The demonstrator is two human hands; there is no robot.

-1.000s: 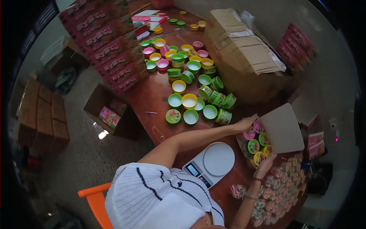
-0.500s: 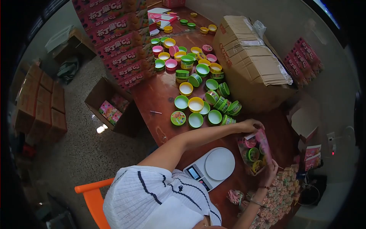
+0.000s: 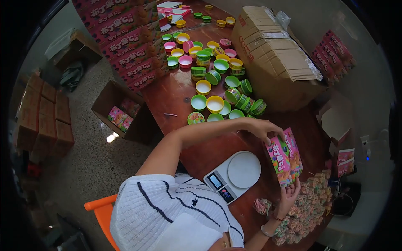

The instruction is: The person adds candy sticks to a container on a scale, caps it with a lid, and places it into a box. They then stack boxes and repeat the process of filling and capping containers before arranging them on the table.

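A pink printed candy box (image 3: 284, 159) with white lettering is held over the table between both hands. My left hand (image 3: 266, 130) grips its upper end, fingers bent over the top edge. At the lower end, my right hand (image 3: 289, 193) is closed round the edge with the fingertips against it. The lid covers the box, so its inside is hidden. Near my right hand lie a heap of small wrapped candies (image 3: 307, 209) and a small clear bundle of pink sticks (image 3: 262, 206). A white kitchen scale (image 3: 232, 176) stands left of the box in the view.
Green, yellow and pink round tubs (image 3: 215, 104) crowd the wooden table (image 3: 167, 98). A big cardboard carton (image 3: 272, 54) stands behind them. Stacked pink boxes (image 3: 125, 42) rise at the upper left. An open carton (image 3: 113, 90) is on the floor by an orange chair (image 3: 100, 209).
The box stood open with round tubs showing inside; now its printed lid lies over them. Both hands have shifted slightly and the box has turned its printed face toward the camera.
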